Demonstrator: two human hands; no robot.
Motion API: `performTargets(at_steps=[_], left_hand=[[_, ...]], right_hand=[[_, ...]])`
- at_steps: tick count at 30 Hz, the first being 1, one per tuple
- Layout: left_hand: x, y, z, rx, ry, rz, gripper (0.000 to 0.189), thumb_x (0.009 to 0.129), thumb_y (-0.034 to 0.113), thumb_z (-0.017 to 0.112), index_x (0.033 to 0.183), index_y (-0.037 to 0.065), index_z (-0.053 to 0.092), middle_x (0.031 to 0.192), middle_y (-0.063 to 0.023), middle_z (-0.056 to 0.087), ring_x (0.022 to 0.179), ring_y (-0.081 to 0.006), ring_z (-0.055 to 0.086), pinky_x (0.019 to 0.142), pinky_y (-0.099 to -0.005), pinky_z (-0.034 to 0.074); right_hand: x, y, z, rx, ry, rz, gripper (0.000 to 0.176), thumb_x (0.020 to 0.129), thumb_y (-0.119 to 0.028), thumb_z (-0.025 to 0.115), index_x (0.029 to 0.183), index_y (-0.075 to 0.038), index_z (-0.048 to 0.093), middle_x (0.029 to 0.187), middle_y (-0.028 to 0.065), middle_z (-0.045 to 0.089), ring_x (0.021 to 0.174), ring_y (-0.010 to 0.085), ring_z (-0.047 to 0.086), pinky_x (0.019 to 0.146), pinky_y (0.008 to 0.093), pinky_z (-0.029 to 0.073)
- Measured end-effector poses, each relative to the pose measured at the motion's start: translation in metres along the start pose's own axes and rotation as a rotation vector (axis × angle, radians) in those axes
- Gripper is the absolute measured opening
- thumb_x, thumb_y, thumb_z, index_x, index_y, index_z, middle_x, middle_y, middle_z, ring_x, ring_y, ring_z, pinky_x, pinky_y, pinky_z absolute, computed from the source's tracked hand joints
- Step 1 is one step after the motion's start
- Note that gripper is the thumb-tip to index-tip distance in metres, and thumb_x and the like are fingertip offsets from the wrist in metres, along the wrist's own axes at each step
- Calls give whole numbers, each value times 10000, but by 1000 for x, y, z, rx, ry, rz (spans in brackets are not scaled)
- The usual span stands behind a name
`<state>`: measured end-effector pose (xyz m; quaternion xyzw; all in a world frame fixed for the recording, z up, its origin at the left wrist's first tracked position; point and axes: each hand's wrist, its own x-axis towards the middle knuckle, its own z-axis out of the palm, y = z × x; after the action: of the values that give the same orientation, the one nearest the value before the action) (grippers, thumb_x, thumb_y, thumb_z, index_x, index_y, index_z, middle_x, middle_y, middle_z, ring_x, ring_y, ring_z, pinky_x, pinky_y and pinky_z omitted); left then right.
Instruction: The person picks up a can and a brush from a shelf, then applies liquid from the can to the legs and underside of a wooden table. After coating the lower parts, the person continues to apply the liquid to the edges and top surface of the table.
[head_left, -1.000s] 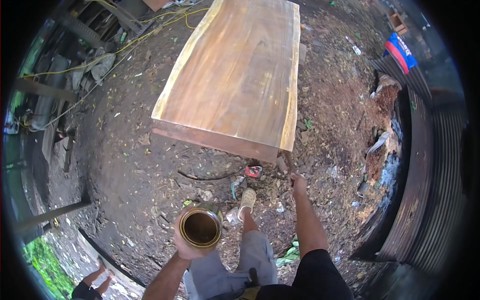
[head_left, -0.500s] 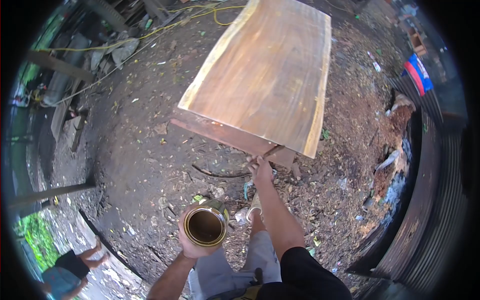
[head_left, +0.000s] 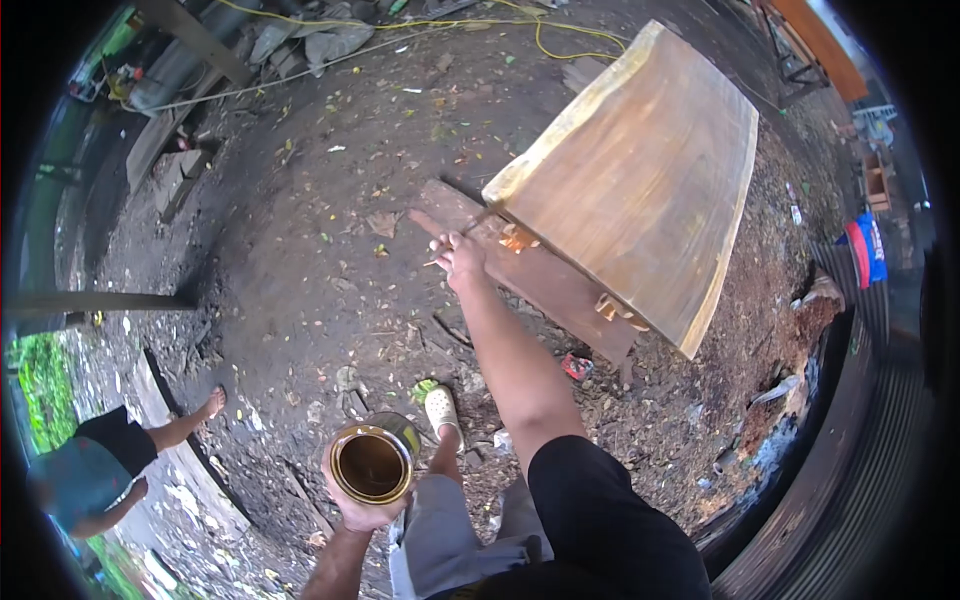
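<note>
Hands apart, your left hand point(head_left: 360, 508) clasps an open can point(head_left: 374, 464) this side of the slab point(head_left: 640, 180), your right hand point(head_left: 460, 258) a slim tool point(head_left: 484, 217) by its left corner; progress is unclear.

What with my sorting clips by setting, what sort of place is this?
Probably a rough outdoor work yard: a large wood slab sits over bare, leaf-strewn ground, a yellow cord trails across it, and corrugated sheeting lines one side.
</note>
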<state>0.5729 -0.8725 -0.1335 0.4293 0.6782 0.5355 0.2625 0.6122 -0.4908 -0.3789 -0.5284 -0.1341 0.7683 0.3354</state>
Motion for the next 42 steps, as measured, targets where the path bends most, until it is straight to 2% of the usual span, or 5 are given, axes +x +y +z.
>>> performTargets(at_steps=[6, 15, 28, 35, 42], left_hand=[[-6, -6, -23, -18, -47, -83, 1124, 693, 262, 937, 1514, -21, 223, 1442, -213, 455, 1311, -320, 518, 1111, -463, 431], [16, 42, 31, -43, -196, 15, 1067, 640, 186, 935, 1469, -23, 297, 1334, -177, 551, 1216, -281, 597, 1039, -436, 493], [-55, 191, 288, -124, -461, 107, 981, 708, 91, 902, 1451, 13, 266, 1278, -145, 577, 1149, -229, 620, 978, -383, 528], [-114, 231, 414, -147, -390, 47, 1030, 718, 137, 931, 1502, -3, 278, 1386, -158, 523, 1289, -260, 545, 1092, -409, 462], [-121, 264, 471, -130, -423, 63, 1004, 711, 135, 937, 1488, -15, 318, 1404, -161, 522, 1288, -252, 546, 1096, -415, 462]], right_hand=[[-3, 8, -32, 177, -222, 13, 50, 1005, -99, 580, 998, -50, 590, 779, 42, 587, 626, 171, 577, 526, 327, 457], [-151, -38, -371, 242, 142, -157, 99, 925, -55, 552, 1023, -70, 548, 768, 13, 510, 631, 152, 505, 540, 300, 394], [-371, -52, -660, -176, 568, -97, 114, 962, -110, 568, 922, -32, 642, 699, 49, 617, 600, 168, 608, 545, 318, 496], [-420, -91, -719, -65, 428, 13, 441, 937, -172, 644, 1339, 8, 631, 886, 98, 707, 666, 165, 676, 598, 305, 557], [-432, -132, -739, -478, 448, -41, 479, 924, -252, 601, 1350, -38, 642, 950, 169, 736, 788, 258, 715, 712, 368, 554]])
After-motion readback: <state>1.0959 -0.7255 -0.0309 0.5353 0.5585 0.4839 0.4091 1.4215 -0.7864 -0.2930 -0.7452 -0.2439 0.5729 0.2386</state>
